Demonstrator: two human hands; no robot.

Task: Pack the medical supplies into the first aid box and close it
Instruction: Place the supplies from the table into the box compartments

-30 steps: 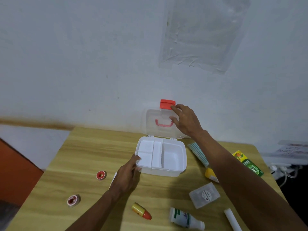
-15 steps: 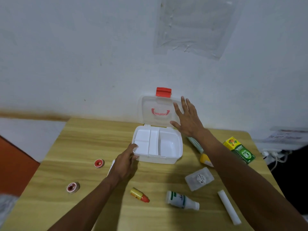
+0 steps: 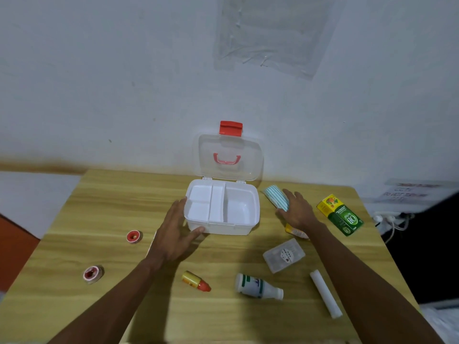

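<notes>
Left hand (image 3: 173, 234) — loose grip bracing the open box (image 3: 222, 209) at the counter's (image 3: 111, 202) far edge. Right hand (image 3: 296, 212) — fingers spread on the striped pack (image 3: 275, 199), having left the lid (image 3: 228, 157).

I saw a table (image 3: 124, 207) of pale wood-grain laminate, smooth with a faint sheen. The box (image 3: 223, 225) was white plastic, matt inside; its lid (image 3: 248, 155) was clear, glossy plastic with a red plastic latch (image 3: 231, 127). The bottle (image 3: 258, 286) looked like smooth white plastic, the carton (image 3: 340, 214) like printed card. The wall (image 3: 99, 70) was rough, matt plaster.
</notes>
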